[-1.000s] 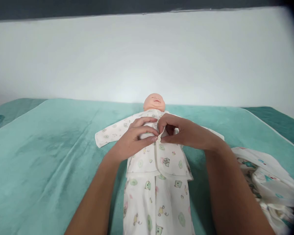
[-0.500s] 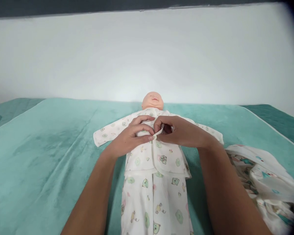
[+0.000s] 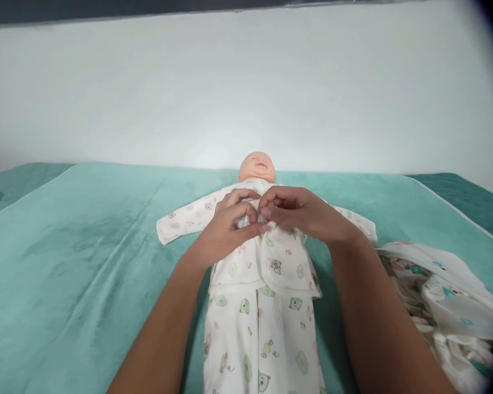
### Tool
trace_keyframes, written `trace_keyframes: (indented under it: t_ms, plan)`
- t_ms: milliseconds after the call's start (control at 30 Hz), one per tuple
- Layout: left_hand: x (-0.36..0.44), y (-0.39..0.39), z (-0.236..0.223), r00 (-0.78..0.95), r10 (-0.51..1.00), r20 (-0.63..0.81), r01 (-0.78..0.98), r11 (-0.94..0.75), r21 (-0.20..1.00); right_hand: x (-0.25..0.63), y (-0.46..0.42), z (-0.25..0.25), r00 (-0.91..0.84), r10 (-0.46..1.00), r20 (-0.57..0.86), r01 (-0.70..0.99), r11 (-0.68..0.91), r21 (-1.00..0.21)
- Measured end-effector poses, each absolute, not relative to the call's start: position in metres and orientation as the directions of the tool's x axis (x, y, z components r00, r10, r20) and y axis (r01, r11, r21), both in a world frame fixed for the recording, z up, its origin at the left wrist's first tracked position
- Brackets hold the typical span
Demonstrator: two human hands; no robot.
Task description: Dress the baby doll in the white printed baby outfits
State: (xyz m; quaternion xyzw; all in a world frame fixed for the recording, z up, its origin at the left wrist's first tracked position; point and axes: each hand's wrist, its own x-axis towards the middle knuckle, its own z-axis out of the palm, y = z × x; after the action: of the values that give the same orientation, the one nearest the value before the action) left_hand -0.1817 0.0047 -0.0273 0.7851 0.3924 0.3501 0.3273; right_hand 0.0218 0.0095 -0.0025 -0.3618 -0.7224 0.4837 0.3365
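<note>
A baby doll (image 3: 256,166) lies on its back, head away from me, arms spread. It wears a white baby shirt (image 3: 287,262) with a printed animal pattern over matching trousers (image 3: 285,339). At the chest, my left hand (image 3: 236,221) pinches the shirt's front edge between thumb and fingers. My right hand (image 3: 296,210) meets it there, its fingertips closed on the other side of the front opening. The fingers cover the button at that spot, so whether it is fastened cannot be seen.
A green plush blanket (image 3: 86,262) spreads under the doll, with a darker green cover (image 3: 464,200) beyond its edges. Crumpled printed baby clothes (image 3: 447,295) lie in a heap at the right. Behind the bed stands a white wall (image 3: 246,87).
The right hand has shifted slightly up, its thumb now pressing in at the shirt's opening. The left thumb has reached further right, and the button that showed before is now covered.
</note>
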Motion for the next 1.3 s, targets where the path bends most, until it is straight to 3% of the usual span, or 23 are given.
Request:
trace_keyframes:
  t_ms: [233,367,433,500,600,700,833,900,967,1133,1300]
  plan:
    - [-0.186,0.007,-0.026,0.24,0.904,0.354,0.497,-0.427,0.755,0.029,0.016,-0.005,-0.311,0.948,0.069,0.482,0.22,-0.848]
    - [-0.211,0.017,-0.025,0.031,0.972,0.234,0.654,-0.197,0.731,0.062,0.019,-0.011,-0.058,0.992,-0.112,0.847,-0.011,-0.532]
    - [-0.228,0.023,-0.028,-0.02,0.99,0.136,0.749,-0.075,0.658,0.079,0.016,-0.013,0.035,0.981,-0.189,0.917,-0.106,-0.384]
    - [-0.244,0.027,-0.031,-0.077,0.992,0.103,0.844,0.009,0.536,0.09,0.011,-0.011,0.055,0.983,-0.176,0.934,-0.113,-0.34]
    - [-0.259,0.026,-0.035,-0.167,0.979,0.114,0.928,0.117,0.355,0.083,0.007,-0.007,0.016,1.0,0.006,0.923,-0.013,-0.384]
    - [-0.255,0.021,-0.034,-0.173,0.957,0.233,0.953,0.104,0.284,0.058,0.015,-0.012,-0.094,0.97,0.226,0.866,0.192,-0.462]
    - [-0.229,0.026,-0.042,0.048,0.844,0.533,0.902,-0.267,0.341,0.032,0.034,-0.038,-0.22,0.909,0.353,0.745,0.39,-0.541]
    - [-0.217,0.034,-0.052,0.187,0.811,0.554,0.825,-0.435,0.359,0.029,0.04,-0.05,-0.187,0.912,0.365,0.727,0.378,-0.573]
    - [-0.211,0.042,-0.063,0.246,0.831,0.499,0.822,-0.451,0.347,0.033,0.044,-0.058,-0.134,0.927,0.35,0.748,0.327,-0.578]
    - [-0.217,0.05,-0.072,0.16,0.897,0.411,0.937,-0.269,0.222,0.056,0.053,-0.071,-0.013,0.964,0.266,0.813,0.164,-0.558]
    - [-0.233,0.053,-0.068,-0.036,0.951,0.308,0.971,-0.04,0.237,0.076,0.053,-0.078,0.151,0.965,0.215,0.856,-0.019,-0.516]
